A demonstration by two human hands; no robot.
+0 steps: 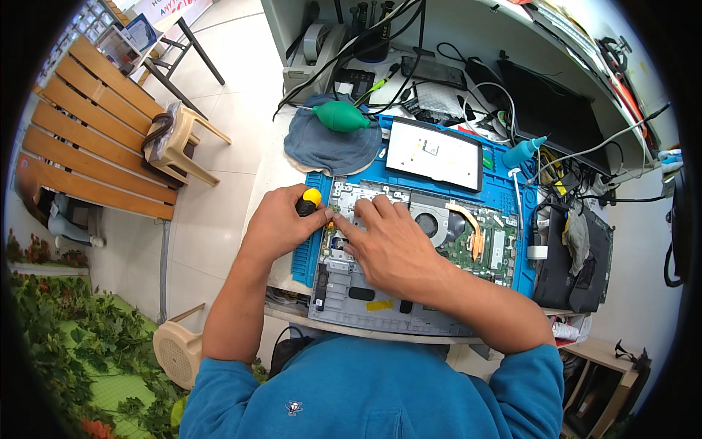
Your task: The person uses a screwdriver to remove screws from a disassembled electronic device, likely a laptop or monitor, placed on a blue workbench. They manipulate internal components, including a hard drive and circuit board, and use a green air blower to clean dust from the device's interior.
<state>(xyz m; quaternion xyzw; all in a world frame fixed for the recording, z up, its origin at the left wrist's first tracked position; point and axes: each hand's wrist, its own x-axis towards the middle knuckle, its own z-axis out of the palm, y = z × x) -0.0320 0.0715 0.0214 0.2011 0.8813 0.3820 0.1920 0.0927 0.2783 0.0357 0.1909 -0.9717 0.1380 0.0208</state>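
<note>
I had the left hand [279,225] at the left end of the laptop base [344,282], its fingers wrapped round a yellow-and-black screwdriver [310,199]. The right hand [402,249] lay over the base, its index finger extended close to the left thumb; from my end I could not tell whether its fingers pinched anything.

The base sat on a blue mat [304,254] on the worktop [268,183], a shallow grey shell carrying a fan [426,225], a copper pipe [475,240] and, on the right, a green board [461,253]. Beyond it lay a tray [408,157], white with a dark edge, and I saw one small pale piece [431,146] in it. Left of that, a green blower [341,115] rested on a cloth [327,151]. I could not see what the blue bottle [521,152] by the mat's right side contained. Farther back, a dark cup [373,48] seemed to hold several upright tools, too small to tell apart, and a grey holder [296,77] to its left had a roll [314,42] in it.
</note>
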